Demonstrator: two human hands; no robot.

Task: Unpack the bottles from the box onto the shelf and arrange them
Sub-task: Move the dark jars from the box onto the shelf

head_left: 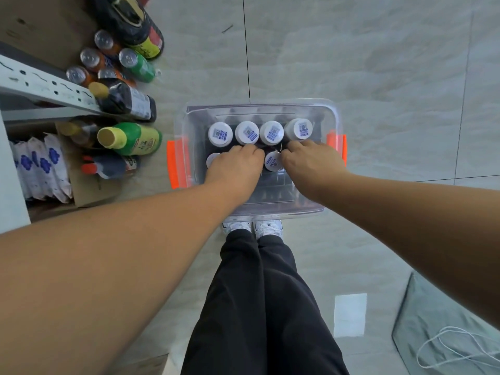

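Bottles (pixel 271 133) stand upright in the box (pixel 334 115), directly beneath your hands: left hand (pixel 234 166) and right hand (pixel 308 161) curl over near-row caps, grip hidden.

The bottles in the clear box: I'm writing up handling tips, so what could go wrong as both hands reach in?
The bottles stand packed cap to cap, so lifting one may drag or tip a neighbour. The left hand and right hand work close together and could collide. The box sits right at the person's shoes, a possible trip hazard.
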